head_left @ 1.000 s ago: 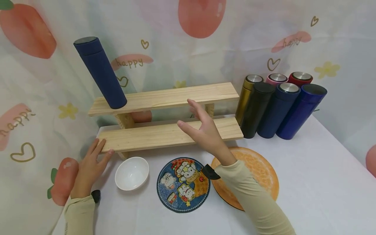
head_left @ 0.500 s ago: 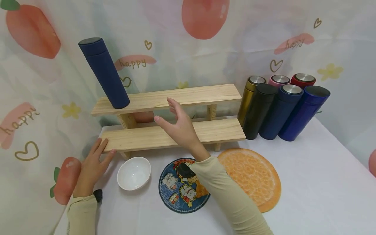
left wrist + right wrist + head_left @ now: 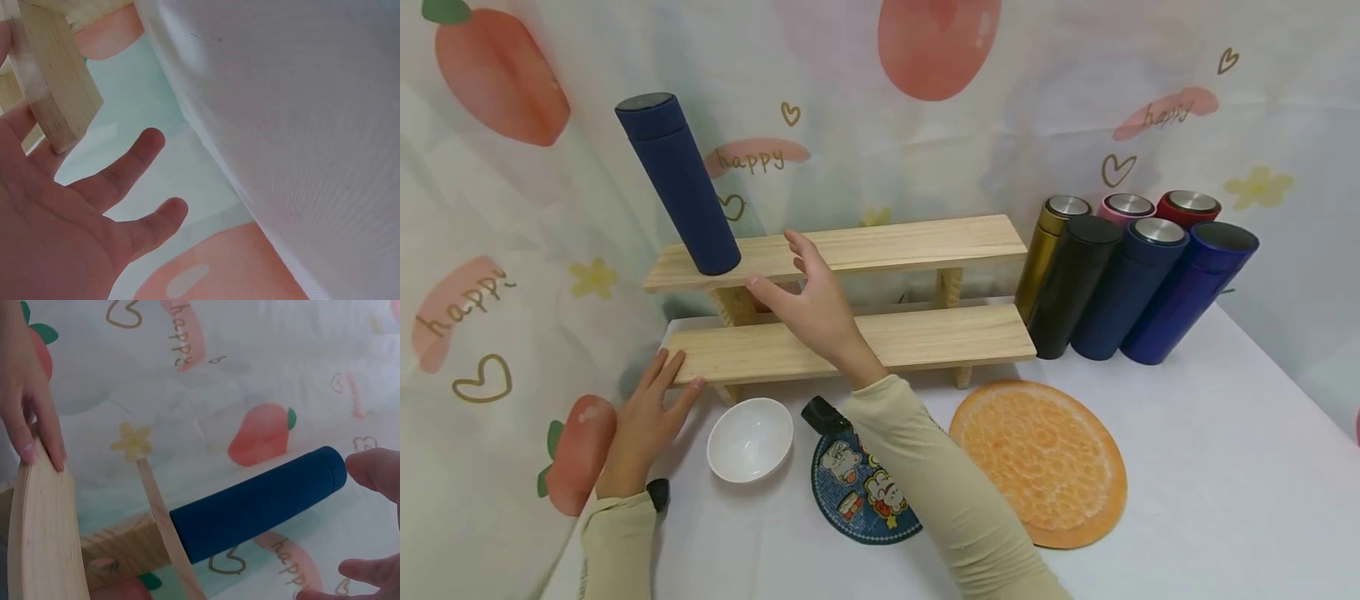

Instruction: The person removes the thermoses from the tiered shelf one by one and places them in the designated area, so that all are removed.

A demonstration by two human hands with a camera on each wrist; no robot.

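Note:
A tall dark blue thermos bottle stands on the left part of the upper board of a two-tier wooden shelf. My right hand is held in front of the shelf, thumb and fingers apart and empty. The right wrist view has the blue thermos just beyond the spread fingers. At the left end of the lower board, my left hand rests its fingertips on the wood. Seen from the left wrist, some of its fingers touch the board's end, while two others stretch out free.
Several thermos bottles in gold, black, pink, red and blue stand grouped right of the shelf. In front are a white bowl, a blue cartoon mat partly under the right sleeve, and an orange round mat. A printed curtain hangs behind.
My right hand has moved left along the shelf toward the standing blue thermos, its fingers staying spread. My left hand stays at the lower board's end. The head view has shifted slightly.

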